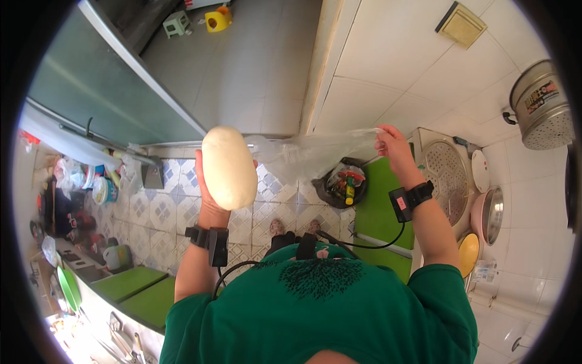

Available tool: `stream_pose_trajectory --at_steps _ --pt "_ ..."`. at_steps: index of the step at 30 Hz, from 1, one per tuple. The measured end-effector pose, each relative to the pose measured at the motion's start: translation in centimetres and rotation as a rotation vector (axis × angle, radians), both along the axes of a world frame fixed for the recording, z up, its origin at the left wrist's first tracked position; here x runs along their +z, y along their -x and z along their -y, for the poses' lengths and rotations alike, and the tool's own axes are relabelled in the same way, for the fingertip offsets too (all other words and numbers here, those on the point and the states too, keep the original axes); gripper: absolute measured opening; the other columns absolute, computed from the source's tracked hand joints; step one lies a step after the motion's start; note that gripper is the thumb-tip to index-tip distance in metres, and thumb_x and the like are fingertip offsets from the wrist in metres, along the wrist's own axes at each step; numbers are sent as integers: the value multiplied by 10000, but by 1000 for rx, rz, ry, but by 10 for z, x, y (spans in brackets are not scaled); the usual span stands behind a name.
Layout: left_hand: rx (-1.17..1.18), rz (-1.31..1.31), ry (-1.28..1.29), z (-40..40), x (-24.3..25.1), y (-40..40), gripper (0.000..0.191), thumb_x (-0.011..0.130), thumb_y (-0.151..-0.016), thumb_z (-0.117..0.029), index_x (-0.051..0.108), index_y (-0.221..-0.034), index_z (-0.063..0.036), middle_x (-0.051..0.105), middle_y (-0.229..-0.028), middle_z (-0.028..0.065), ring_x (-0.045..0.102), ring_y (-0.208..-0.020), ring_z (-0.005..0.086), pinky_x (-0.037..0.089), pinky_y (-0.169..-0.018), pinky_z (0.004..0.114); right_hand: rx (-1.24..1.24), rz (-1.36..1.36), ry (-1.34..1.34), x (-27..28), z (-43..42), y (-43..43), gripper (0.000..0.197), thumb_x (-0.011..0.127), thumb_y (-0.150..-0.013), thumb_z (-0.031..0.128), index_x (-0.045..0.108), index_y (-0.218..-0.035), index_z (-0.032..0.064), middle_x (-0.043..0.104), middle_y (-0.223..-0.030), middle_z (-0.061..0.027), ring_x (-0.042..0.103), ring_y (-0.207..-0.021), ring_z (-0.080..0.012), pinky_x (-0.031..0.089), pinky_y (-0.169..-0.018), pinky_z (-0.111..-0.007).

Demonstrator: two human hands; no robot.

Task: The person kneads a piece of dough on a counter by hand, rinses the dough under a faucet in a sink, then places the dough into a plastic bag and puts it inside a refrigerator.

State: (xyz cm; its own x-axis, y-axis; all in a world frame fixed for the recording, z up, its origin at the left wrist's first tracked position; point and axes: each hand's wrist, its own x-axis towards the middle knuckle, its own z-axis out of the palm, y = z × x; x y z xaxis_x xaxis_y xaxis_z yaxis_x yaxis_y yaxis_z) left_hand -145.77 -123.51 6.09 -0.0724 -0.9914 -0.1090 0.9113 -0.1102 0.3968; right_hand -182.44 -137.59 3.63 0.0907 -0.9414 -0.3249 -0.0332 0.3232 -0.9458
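A large smooth oblong lump of pale dough rests on my left hand. The palm supports it from below, and the fingers are mostly hidden beneath it. My right hand pinches one end of a clear plastic bag between thumb and fingers. Stretched sideways in the air, the bag hangs between both hands. Its other end lies beside the dough near my left fingertips; whether those fingers hold it, I cannot tell.
Below the bag, a black-lined trash bin stands on the tiled floor. Green cabinet doors flank me. To the right, a perforated steamer plate and a metal basin sit near the wall. A sliding door stands ahead left.
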Motion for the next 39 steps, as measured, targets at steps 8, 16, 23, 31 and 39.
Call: stream_pose_trajectory --at_steps 8,16,23,31,39 --pt "-9 -41 -69 -17 2 0 736 423 -759 -664 405 -1239 -107 537 -1102 144 566 -900 397 487 -768 519 1113 -625 -1 -12 -38 -25 623 671 -713 252 421 -1220 -10 530 -1029 -109 520 -911 -180 429 -810 -293" --pt "39 41 -269 -47 32 20 760 375 -762 -687 426 -1224 -86 569 -1015 178 578 -795 427 499 -650 498 1051 -511 628 -33 -53 -160 745 686 -689 318 357 -1275 -2 424 -1263 -193 430 -1146 -300 374 -933 -345" --pt "112 117 -291 -93 35 -27 788 379 -743 -708 433 -1220 -83 556 -1040 188 568 -794 436 486 -640 516 1357 -418 474 -48 -70 -224 246 590 -736 238 606 -837 14 587 -684 -60 568 -670 -189 441 -636 -265" --pt "142 7 -262 -157 -4 -65 845 448 -704 -712 388 -1256 -75 532 -1091 218 549 -908 453 482 -742 547 1040 -194 307 -38 -60 -219 163 495 -838 105 584 -935 9 597 -792 -19 548 -745 -98 439 -706 -234" --pt "111 -80 -165 -169 -22 -67 835 506 -716 -658 352 -1286 -68 450 -1220 201 547 -948 411 478 -778 531 673 121 0 -2 -55 -223 172 420 -835 53 557 -919 -9 575 -816 -52 561 -736 -130 460 -708 -268"
